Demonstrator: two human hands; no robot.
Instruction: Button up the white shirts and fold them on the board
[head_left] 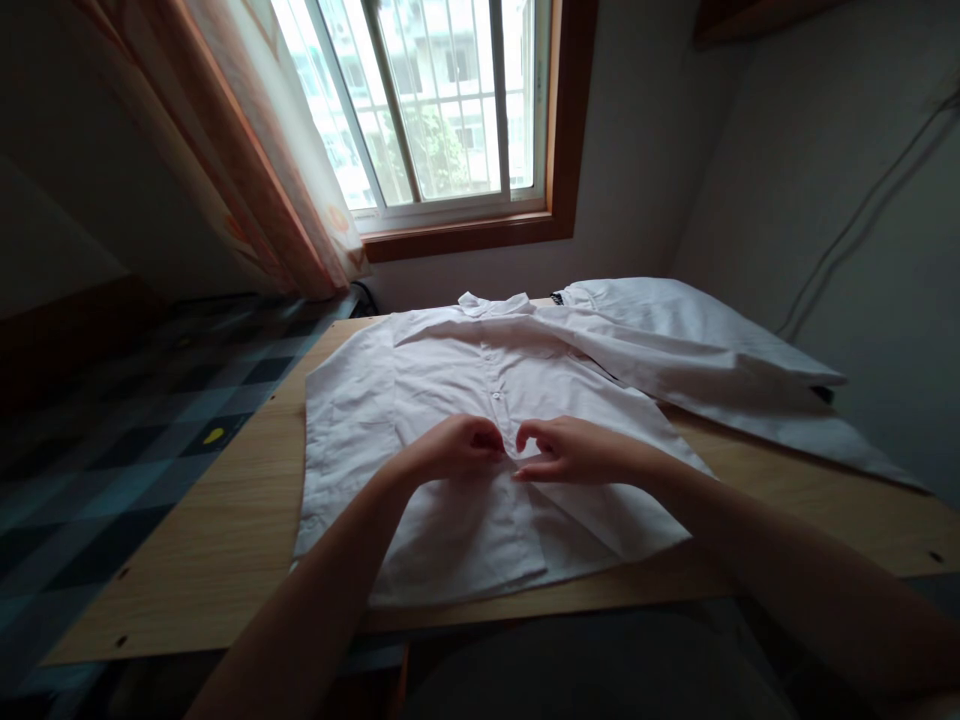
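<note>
A white button-up shirt (420, 400) lies face up on a light wooden board (225, 520), collar toward the window. My left hand (457, 447) and my right hand (562, 450) meet at the shirt's front placket, a little below its middle. Both hands pinch the fabric edges there, fingers curled. A fastened button (496, 397) shows just above my hands. The lower front panels spread open below my wrists.
A second white garment (697, 350) lies piled at the board's right, draping toward the wall. A checked blue blanket (135, 430) covers the bed on the left. A window (435, 100) with an orange curtain (255, 170) is ahead. A cable (862, 220) runs down the right wall.
</note>
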